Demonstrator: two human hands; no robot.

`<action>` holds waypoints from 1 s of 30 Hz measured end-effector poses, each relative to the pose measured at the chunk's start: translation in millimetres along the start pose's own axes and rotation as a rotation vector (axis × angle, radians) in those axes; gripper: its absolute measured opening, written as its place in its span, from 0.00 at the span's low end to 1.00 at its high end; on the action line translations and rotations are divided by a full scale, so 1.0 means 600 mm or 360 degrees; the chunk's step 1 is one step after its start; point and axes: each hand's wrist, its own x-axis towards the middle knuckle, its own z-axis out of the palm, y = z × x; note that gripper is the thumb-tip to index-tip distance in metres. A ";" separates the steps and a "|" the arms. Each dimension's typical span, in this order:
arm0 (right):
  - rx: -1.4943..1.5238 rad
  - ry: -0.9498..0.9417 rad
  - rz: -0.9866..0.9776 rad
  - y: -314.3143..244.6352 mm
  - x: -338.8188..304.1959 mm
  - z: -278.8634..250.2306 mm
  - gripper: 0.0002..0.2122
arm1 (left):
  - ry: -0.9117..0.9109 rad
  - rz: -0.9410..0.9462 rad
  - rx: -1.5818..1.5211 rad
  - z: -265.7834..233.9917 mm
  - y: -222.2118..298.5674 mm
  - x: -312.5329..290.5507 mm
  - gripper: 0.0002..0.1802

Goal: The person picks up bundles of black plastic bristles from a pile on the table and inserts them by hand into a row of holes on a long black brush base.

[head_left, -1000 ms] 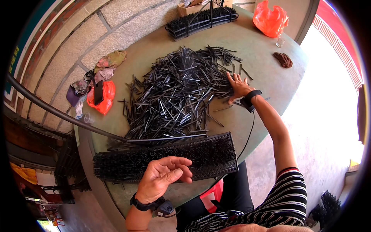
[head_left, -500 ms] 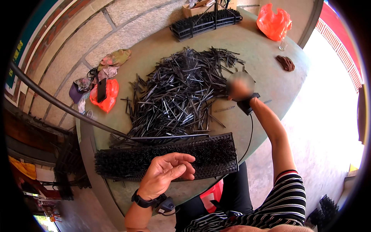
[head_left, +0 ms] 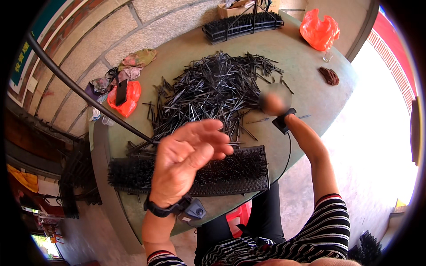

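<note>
My left hand (head_left: pixel 188 153) is raised over a long black perforated tray (head_left: pixel 235 190), which is packed with upright black pieces. Its fingers are spread and slightly curled, with nothing visible between them. At the right edge of a large pile of thin black strips (head_left: pixel 204 95) is my right hand (head_left: pixel 275 99). A round blur covers its fingers, so I cannot see whether it holds any strips. Each wrist wears a black strapped device. A dark bent rod (head_left: pixel 88 97) runs from the upper left toward the tray and passes out of sight behind my left hand.
A second filled black rack (head_left: pixel 244 27) stands at the table's far edge. Red plastic bags (head_left: pixel 318 31) lie at the far right and left, the left one under a phone (head_left: pixel 121 92). A small glass (head_left: pixel 327 56) and a brown bundle (head_left: pixel 329 76) sit at right.
My left hand has risen from the tray toward the camera and now hides part of the rod. My right hand stays beside the pile. The view has shifted slightly.
</note>
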 end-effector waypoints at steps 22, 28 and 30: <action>-0.0022 -0.0543 0.0102 -0.104 0.179 -0.352 0.07 | 0.0283 -0.0723 -0.0803 -0.024 -0.163 0.067 0.16; -0.0595 0.0091 0.0036 -0.183 0.233 -0.410 0.05 | 0.0226 -0.0799 -0.0849 -0.030 -0.202 0.108 0.07; -0.0613 -0.0049 0.0095 -0.189 0.235 -0.408 0.06 | 0.0140 -0.0826 -0.0800 -0.005 -0.203 0.124 0.10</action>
